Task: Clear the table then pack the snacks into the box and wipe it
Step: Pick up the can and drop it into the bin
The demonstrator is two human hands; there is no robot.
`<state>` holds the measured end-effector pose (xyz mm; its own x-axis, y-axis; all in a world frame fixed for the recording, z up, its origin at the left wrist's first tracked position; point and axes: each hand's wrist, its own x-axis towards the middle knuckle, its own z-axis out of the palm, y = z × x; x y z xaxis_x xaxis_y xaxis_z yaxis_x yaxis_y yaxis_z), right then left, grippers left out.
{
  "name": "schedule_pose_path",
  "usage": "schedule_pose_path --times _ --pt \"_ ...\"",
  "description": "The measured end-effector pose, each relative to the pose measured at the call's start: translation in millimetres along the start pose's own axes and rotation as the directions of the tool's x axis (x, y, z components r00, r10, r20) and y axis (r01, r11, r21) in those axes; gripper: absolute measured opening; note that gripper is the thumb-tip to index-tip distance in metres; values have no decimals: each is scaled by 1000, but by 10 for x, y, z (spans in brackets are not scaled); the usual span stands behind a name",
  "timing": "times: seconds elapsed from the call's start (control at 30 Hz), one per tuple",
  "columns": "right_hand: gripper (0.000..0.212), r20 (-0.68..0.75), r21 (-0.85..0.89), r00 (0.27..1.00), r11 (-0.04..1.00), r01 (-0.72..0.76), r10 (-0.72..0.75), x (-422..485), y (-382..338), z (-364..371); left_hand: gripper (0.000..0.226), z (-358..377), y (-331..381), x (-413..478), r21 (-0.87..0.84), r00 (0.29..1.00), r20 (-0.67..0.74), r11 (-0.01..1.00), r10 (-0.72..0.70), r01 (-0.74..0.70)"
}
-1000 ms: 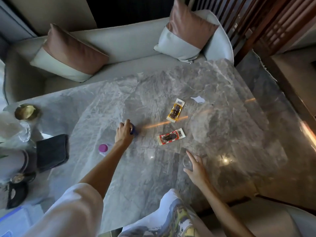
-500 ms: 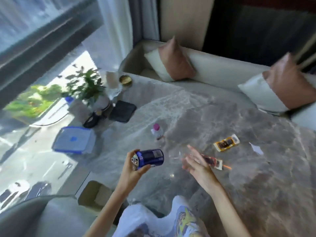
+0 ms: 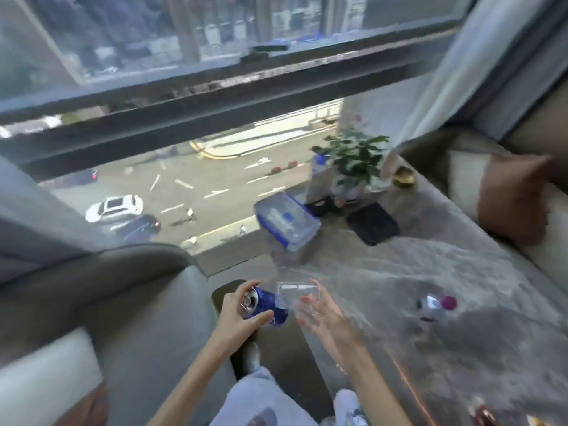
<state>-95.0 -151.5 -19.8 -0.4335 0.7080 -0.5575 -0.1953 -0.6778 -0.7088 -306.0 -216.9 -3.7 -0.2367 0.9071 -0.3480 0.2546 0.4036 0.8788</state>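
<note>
My left hand (image 3: 238, 316) grips a blue drink can (image 3: 266, 306), tipped on its side with its top toward me, over the table's near left corner. My right hand (image 3: 319, 315) holds a clear glass (image 3: 297, 295) right beside the can. On the marble table (image 3: 430, 272) stands a clear plastic box with a blue lid (image 3: 285, 221) near the window edge. A small bottle with a pink cap (image 3: 436, 305) is to the right of my hands. Red and yellow snack packets (image 3: 485, 415) show at the bottom right edge, blurred.
A black cloth (image 3: 372, 222) lies past the box, with a potted plant (image 3: 353, 162) and a brass dish (image 3: 404, 177) behind it. A grey armchair (image 3: 123, 302) stands left of the table, and a sofa with a cushion (image 3: 510, 198) on the right. A dark opening (image 3: 229, 292) lies under the can.
The view has swung left toward the window. Both hands have moved left to the table's corner, carrying the can and the glass. The snack packets have slid to the frame's bottom right.
</note>
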Motion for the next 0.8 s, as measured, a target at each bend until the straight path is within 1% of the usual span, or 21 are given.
schedule_pose_path --times 0.1,0.2,0.3,0.37,0.47,0.57,0.63,0.7,0.8 --pt "67 36 -110 992 987 -116 121 447 166 422 73 -425 -413 8 -93 989 -88 989 -120 112" --pt "66 89 -174 968 961 -216 234 924 412 761 75 -689 -892 102 -209 946 -177 949 -273 235" --pt "65 77 -135 943 940 -313 324 1499 734 959 63 -823 -1401 437 -307 879 -272 901 -392 307" --pt "66 49 -52 923 924 -378 381 1939 976 1033 59 -847 -1807 766 -362 834 -310 868 -456 340" --pt "61 -20 65 899 898 -435 437 2659 1456 1000 56 -727 -2505 1315 -442 774 -304 802 -556 402" --pt "59 -88 107 879 882 -459 469 3486 2102 799 58 -468 -3311 1864 -503 721 -280 737 -633 452" --pt "61 -125 125 866 874 -470 484 3991 2536 630 58 -272 -3858 2193 -508 698 -272 715 -663 481" --pt "63 -188 152 848 868 -474 496 4404 2931 427 60 -92 -4353 2470 -487 693 -249 706 -677 515" --pt "65 -314 186 803 862 -472 507 4926 3419 142 65 95 -4975 2878 -402 716 -204 724 -668 561"
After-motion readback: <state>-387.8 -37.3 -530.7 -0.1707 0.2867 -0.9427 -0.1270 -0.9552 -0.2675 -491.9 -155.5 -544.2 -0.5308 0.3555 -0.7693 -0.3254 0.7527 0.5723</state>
